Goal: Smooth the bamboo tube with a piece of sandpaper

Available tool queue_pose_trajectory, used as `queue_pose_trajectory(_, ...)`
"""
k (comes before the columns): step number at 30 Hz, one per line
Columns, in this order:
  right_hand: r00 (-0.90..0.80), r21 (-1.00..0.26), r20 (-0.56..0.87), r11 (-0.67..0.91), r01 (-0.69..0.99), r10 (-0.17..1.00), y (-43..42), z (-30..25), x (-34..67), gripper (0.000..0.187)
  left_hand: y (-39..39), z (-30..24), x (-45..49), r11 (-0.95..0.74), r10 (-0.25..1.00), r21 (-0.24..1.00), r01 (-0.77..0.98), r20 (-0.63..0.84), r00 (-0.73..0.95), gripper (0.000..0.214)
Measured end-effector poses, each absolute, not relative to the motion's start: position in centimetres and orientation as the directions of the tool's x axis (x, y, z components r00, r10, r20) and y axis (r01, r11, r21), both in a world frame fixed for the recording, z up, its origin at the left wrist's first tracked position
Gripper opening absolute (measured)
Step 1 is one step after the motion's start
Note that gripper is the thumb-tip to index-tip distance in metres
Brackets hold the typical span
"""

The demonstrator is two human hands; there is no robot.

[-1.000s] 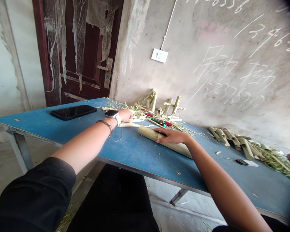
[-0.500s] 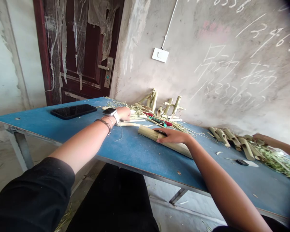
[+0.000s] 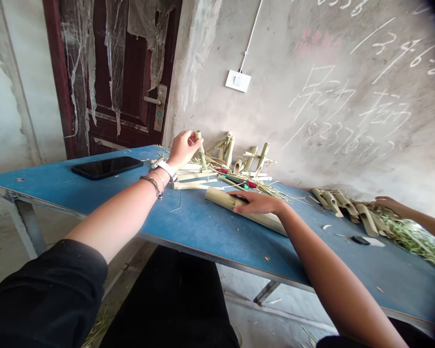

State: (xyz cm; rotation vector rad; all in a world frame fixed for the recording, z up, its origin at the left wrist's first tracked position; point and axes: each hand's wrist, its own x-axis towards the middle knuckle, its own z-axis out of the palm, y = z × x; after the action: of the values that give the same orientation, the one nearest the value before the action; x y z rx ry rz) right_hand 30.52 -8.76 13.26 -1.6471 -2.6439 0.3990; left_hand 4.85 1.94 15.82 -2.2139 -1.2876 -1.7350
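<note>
My left hand point(image 3: 184, 147), with a watch on its wrist, is closed in a pinch on the top of a thin bamboo stick point(image 3: 202, 153). The stick stands nearly upright above the bamboo strips point(image 3: 192, 184) on the table. My right hand point(image 3: 257, 203) lies over a thick bamboo tube point(image 3: 219, 197), thumb on the near side and fingers over the top. A dark object point(image 3: 239, 197) shows at the edge of this hand; its kind is hidden. Behind the tube lie tools with red and green handles point(image 3: 241, 181) among shavings.
A black phone point(image 3: 107, 167) lies on the blue table point(image 3: 188, 222) at left. Small bamboo frames point(image 3: 259, 159) stand against the wall. At right, cut bamboo pieces point(image 3: 342, 205) and green shavings point(image 3: 409, 239) lie near another person's hand point(image 3: 387, 203). A black round object point(image 3: 360, 240) lies nearer.
My left hand has risen from the pile of strips, and a thin bamboo stick now shows upright in its fingers. My right hand stays on the bamboo tube.
</note>
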Motion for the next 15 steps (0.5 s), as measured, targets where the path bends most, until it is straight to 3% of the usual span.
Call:
queue_pose_trajectory(4, -0.467, -0.231, -0.120, 0.432, 0.872, 0.876, -8.7, 13.2, 30.6, 0.077, 1.6, 16.4, 5.2, -0.715, 0.473, 0.412, 0.565, 0.880, -0.044, 0.007)
queue_pose_trajectory(9, -0.454, -0.223, -0.136, 0.420, 0.880, 0.880, -8.8, 13.4, 30.4, 0.077, 2.1, 15.6, 5.4, -0.728, 0.520, 0.380, 0.570, 0.849, 0.098, 0.011)
queue_pose_trajectory(12, -0.439, -0.217, -0.149, 0.404, 0.889, 0.886, -8.9, 13.4, 30.3, 0.079, 2.2, 14.6, 5.5, -0.713, 0.609, 0.368, 0.597, 0.746, 0.268, 0.018)
queue_pose_trajectory(15, -0.430, -0.211, -0.151, 0.396, 0.894, 0.890, -9.0, 13.4, 30.3, 0.081, 2.3, 13.5, 5.7, -0.690, 0.700, 0.347, 0.635, 0.541, 0.466, 0.024)
